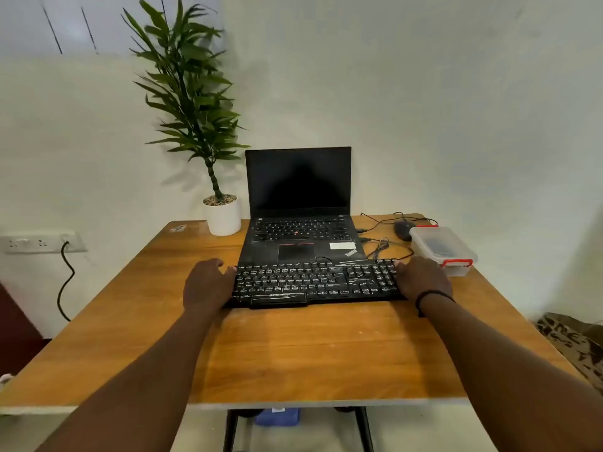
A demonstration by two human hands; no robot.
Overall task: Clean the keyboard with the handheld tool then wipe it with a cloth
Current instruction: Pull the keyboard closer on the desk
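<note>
Keyboard: black full-size plastic keyboard (316,282) with white-lettered keys, streaked with pale marks; lying flat on the wooden table (293,353), near the middle, its far edge overlapping the front of the laptop.
Head view, left hand: left hand (205,285) at the keyboard's left end, palm down, fingers curled round that edge, fingertips touching the top-left corner; grasping the keyboard.
Head view, right hand: right hand (422,277) at the keyboard's right end, fingers bent over the numeric-pad side; grasping the keyboard from that side. Thin black band (432,296) round the wrist.
Forearms: both stretched forward over the bare near half of the table, well apart.
Laptop: black open laptop (300,223) with dark screen, red pointing stick among the keys, white sticker on the palm rest; just behind the keyboard.
Plant: tall green leafy plant (192,93) in a white round pot (223,216), at the table's far left, just beside the laptop.
Container: clear rectangular plastic box (442,249) with red clips, lid on, dark contents too blurred to tell; near the right hand, on the right edge of the table.
Mouse: black computer mouse (404,230) behind the box, thin black cables (385,247) looping between it and the laptop.
Wall: pale plaster, white socket strip (42,243) at left with a black cord (67,282) hanging down.
Under the table: black metal legs and a blue object (277,415), partly hidden.
Floor at right: patterned brown and cream fabric (571,340).
</note>
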